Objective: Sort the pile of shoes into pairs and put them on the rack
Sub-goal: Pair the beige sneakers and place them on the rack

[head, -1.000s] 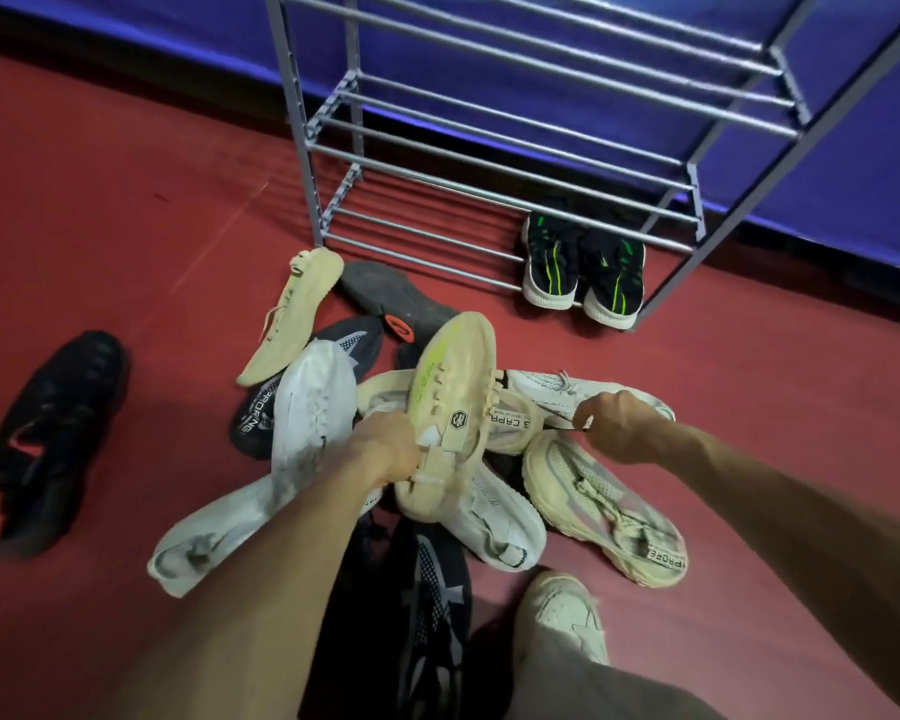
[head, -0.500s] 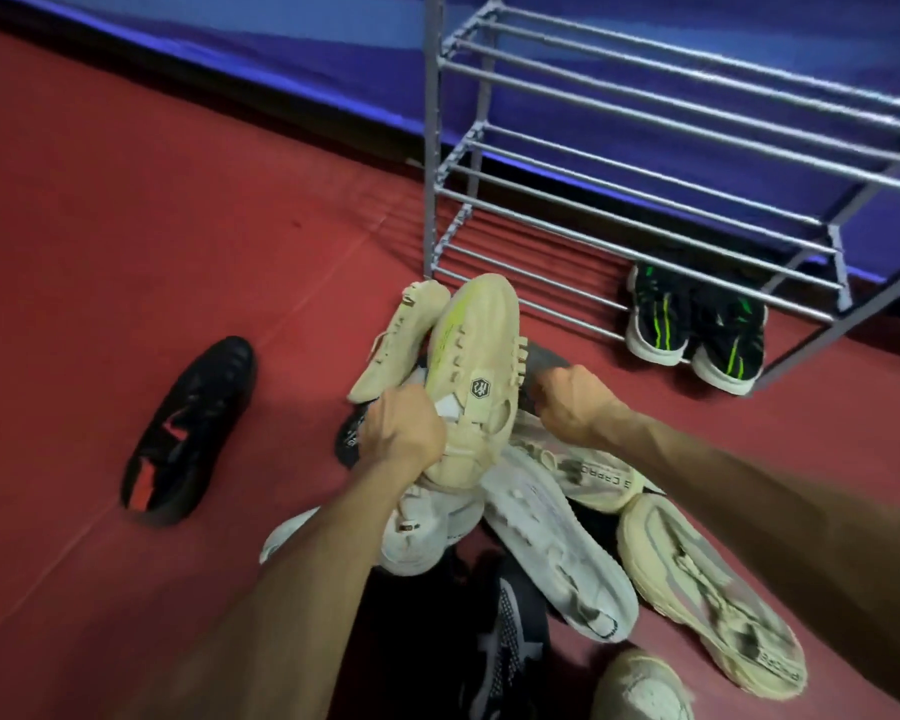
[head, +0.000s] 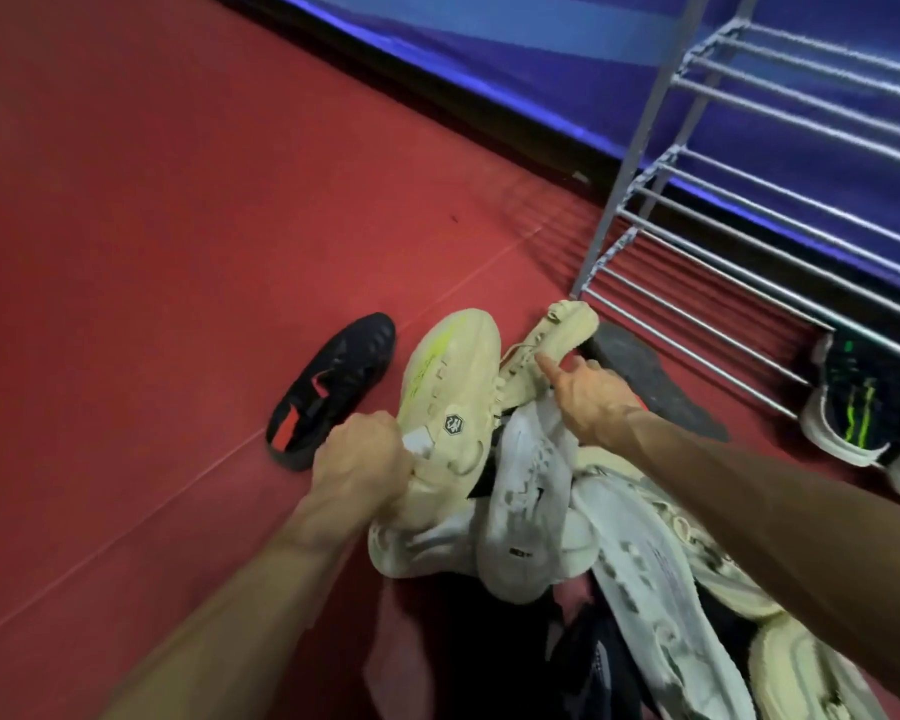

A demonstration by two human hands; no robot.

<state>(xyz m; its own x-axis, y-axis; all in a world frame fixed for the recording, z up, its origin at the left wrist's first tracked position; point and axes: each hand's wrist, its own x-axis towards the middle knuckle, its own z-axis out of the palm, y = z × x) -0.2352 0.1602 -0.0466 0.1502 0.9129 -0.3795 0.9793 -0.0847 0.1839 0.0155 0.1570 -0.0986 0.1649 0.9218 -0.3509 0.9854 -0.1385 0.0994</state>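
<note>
My left hand [head: 360, 462] grips a cream shoe [head: 445, 402] by its heel, sole toward me, with a yellow-green streak on the sole. A second cream shoe [head: 546, 350] lies on its side just beyond it. My right hand [head: 585, 394] is over the pile with fingers extended, the index fingertip touching that second cream shoe. Below both hands lies the pile [head: 567, 532] of white, beige and dark shoes. The grey metal rack [head: 759, 252] stands at the right, with a black-and-green pair [head: 853, 402] under its lowest bars.
A single black shoe with red marks [head: 328, 387] lies on the red floor left of the pile. A dark grey sole [head: 650, 381] lies upside down by the rack's foot. A blue wall padding [head: 541, 59] runs behind the rack.
The view has swung left, so the rack sits further right. My right hand has opened from a fist and reached forward to the second cream shoe. My left hand keeps holding its cream shoe.
</note>
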